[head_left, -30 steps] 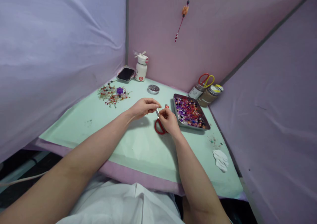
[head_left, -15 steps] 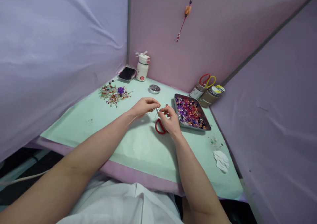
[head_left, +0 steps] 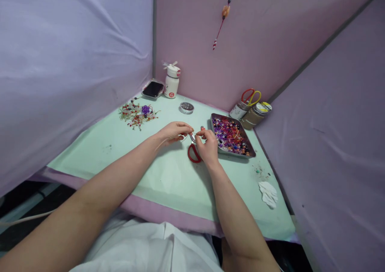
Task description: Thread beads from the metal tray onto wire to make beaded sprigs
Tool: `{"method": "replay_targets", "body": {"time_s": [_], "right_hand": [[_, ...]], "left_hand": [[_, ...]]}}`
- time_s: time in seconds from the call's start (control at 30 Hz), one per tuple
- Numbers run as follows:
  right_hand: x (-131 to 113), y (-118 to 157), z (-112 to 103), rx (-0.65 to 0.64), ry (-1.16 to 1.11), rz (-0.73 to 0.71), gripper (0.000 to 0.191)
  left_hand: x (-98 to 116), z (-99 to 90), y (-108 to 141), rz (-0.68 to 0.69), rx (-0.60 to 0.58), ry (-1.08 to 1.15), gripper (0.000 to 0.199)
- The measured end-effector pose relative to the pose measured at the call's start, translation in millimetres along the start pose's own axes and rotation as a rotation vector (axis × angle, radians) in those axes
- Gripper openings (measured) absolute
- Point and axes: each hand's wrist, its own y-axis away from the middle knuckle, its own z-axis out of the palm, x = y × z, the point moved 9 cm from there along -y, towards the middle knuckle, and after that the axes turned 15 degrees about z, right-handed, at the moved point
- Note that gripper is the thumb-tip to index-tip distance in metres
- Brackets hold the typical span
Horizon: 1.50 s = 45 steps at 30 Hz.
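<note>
My left hand (head_left: 176, 132) is over the middle of the table, thumb and forefinger pinched on a thin cord (head_left: 194, 134). Facing it, my right hand (head_left: 208, 147) pinches the same cord a short way off. A loose end hangs below the left fingers. Red-handled scissors (head_left: 190, 157) lie on the table under the hands; my right hand partly covers them. Just right of that hand stands a metal tray (head_left: 236, 156) full of purple, orange and dark beads with red cords. Any bead on the held cord is too small to make out.
Beaded strands (head_left: 138, 115) lie in a pile at the left. Behind are a phone (head_left: 153, 89), a white bottle (head_left: 171, 85) and a small round container (head_left: 187, 108). Scissors in a jar (head_left: 238, 111), a lidded jar (head_left: 254, 117) and a crumpled white cloth (head_left: 268, 194) are at the right.
My fingertips have drawn slightly apart, with the cord stretched between them. More of the scissors' metal shows between the hands. The view has shifted a little.
</note>
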Motion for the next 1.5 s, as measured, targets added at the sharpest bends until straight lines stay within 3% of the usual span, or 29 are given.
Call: {"method": "replay_targets", "body": {"time_s": [0.17,0.37,0.53,0.87,1.13,1.3,1.5], "right_hand": [[-15,9,3,-0.032,0.029,-0.14,0.026],[-34,23,17,-0.134,0.134,-0.312,0.034],[-33,24,23,-0.161,0.187,-0.305,0.024],[-37,30,24,-0.205,0.015,-0.321,0.013],[-42,30,18,-0.193,-0.058,-0.261,0.015],[-40,27,13,-0.165,-0.178,-0.133,0.014],[-17,16,21,-0.204,-0.242,0.06,0.021]], "left_hand": [[-9,0.2,3,-0.092,-0.002,0.053,0.021],[-12,2.7,3,-0.136,0.019,0.145,0.017],[-16,11.0,4,-0.157,-0.042,0.17,0.018],[-15,15.0,5,-0.163,-0.065,0.197,0.01],[-17,6.3,2,-0.143,0.011,0.206,0.009],[-15,-5.2,-3,-0.034,0.11,0.139,0.015],[-5,-11.1,-6,0.126,0.17,-0.045,0.022]]}}
